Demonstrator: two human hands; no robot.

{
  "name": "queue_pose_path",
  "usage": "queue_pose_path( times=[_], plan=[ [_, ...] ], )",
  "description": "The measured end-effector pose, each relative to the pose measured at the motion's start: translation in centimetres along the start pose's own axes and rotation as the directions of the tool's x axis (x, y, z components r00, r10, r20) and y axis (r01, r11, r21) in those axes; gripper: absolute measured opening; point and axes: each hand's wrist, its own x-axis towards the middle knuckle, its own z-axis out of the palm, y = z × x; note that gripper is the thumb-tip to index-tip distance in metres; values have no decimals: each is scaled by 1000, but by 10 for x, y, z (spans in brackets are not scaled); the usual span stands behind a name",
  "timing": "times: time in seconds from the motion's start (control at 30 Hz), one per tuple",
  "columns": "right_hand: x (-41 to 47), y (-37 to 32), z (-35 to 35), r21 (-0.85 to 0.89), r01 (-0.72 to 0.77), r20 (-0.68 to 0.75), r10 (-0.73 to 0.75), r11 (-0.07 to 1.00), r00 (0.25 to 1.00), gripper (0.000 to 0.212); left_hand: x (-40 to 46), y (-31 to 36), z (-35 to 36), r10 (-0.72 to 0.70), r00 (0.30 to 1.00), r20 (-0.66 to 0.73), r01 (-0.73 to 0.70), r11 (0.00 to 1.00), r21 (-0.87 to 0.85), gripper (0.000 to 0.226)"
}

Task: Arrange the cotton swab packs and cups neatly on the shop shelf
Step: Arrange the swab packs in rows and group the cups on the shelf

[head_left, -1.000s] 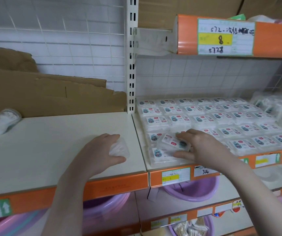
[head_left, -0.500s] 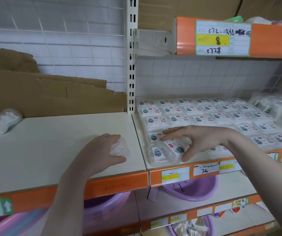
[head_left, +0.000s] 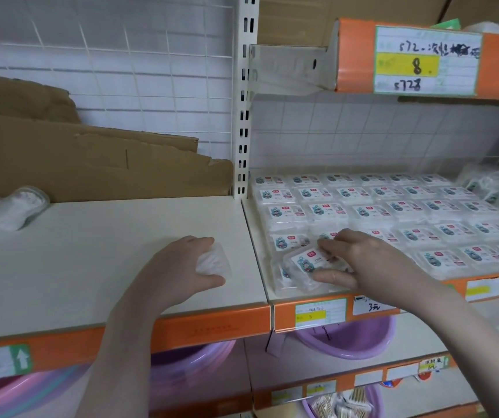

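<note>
Head view: a clear cotton swab pack with a cartoon label is lying tilted on the front row of packs on the right shelf. The right hand is reaching in from 4 o'clock, fingers and thumb pinching its right end. The left hand is gripping a clear plastic cup on the left shelf, at 9 o'clock from the pack.

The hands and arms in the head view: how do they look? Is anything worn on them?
The left hand and the right hand are both bare, with no gloves, and no rings or watch can be seen. Both forearms are bare up to the frame edge; no sleeve shows. The nails look short and unpainted.
</note>
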Motion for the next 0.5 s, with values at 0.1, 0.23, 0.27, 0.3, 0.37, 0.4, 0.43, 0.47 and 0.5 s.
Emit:
queue_pose_path(
  times=[0.1, 0.23, 0.27, 0.3, 0.37, 0.4, 0.43, 0.47, 0.5],
  plan=[
    [-2, 8, -1, 250, 65, 46, -79, 966, 996, 71, 2, 0, 2, -4, 1000, 4, 5, 1000, -7, 72],
    [-2, 10, 9, 319, 53, -23, -48, 946, 999, 52, 6, 0, 4, 11, 1000, 8, -11, 1000, -12, 72],
    [-1, 8, 11, 300, 48, -62, -31, 953, 998, 50, 7, 0, 4, 12, 1000, 9, -12, 1000, -15, 72],
    [0, 6, 13, 272, 46, -100, -20, 961, 995, 49, 7, 0, 4, 12, 1000, 9, -12, 1000, -17, 72],
    [6, 2, 18, 223, 37, -160, -1, 974, 987, 49, 8, 0, 5, 13, 1000, 12, -13, 1000, -18, 72],
    [9, 0, 20, 212, 21, -174, 17, 977, 985, 49, 9, -1, 6, 14, 1000, 13, -14, 1000, -18, 72],
    [13, -3, 20, 206, 3, -183, 36, 978, 982, 50, 9, -1, 6, 15, 1000, 15, -15, 1000, -17, 72],
    [17, -5, 22, 202, -10, -190, 49, 979, 981, 52, 10, -1, 7, 16, 1000, 18, -16, 1000, -16, 72],
    [21, -7, 23, 198, -21, -194, 60, 980, 979, 52, 10, -1, 7, 18, 1000, 19, -18, 1000, -16, 71]
  ],
)
